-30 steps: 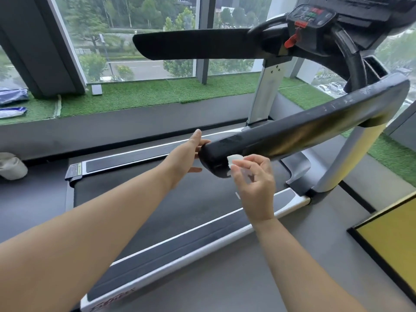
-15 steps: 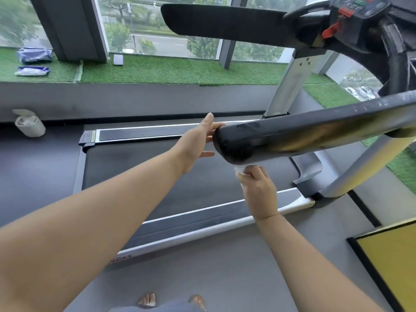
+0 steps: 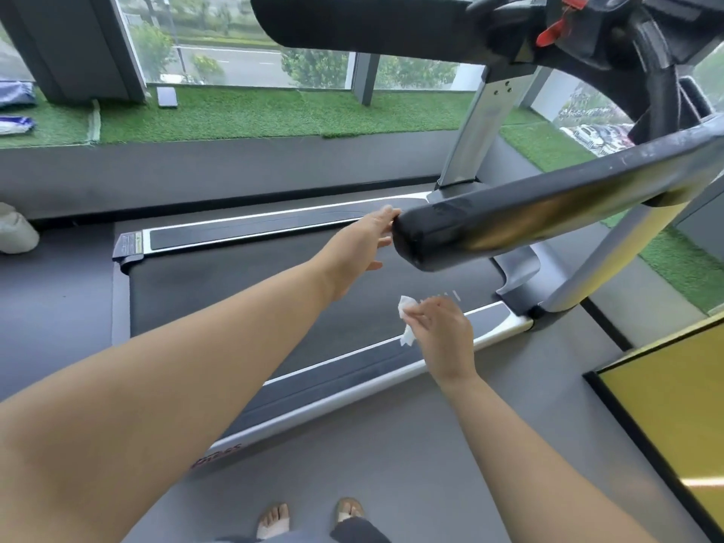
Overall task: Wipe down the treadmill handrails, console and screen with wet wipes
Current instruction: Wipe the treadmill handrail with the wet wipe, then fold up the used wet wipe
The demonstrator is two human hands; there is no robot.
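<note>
The near black handrail [image 3: 548, 213] of the treadmill runs from the middle to the right edge. My left hand [image 3: 364, 244] lies with straight fingers against the handrail's rounded end. My right hand [image 3: 442, 331] is below the rail, over the belt's near side rail, and pinches a crumpled white wet wipe [image 3: 406, 315]. The wipe is clear of the handrail. The far handrail [image 3: 364, 25] crosses the top. The console [image 3: 587, 17] with its red safety clip [image 3: 552, 31] shows at the top right; the screen is out of view.
The treadmill belt [image 3: 243, 291] lies between silver side rails. A white wipes tub [image 3: 15, 229] stands on the floor at the left edge. Artificial grass [image 3: 243, 111] runs along the window. A yellow mat [image 3: 674, 401] lies at the right. My feet [image 3: 305, 515] stand on grey floor.
My right hand has dropped with the wipe from the handrail's end to well below it. The view has tilted downward. My left hand stays on the rail's end.
</note>
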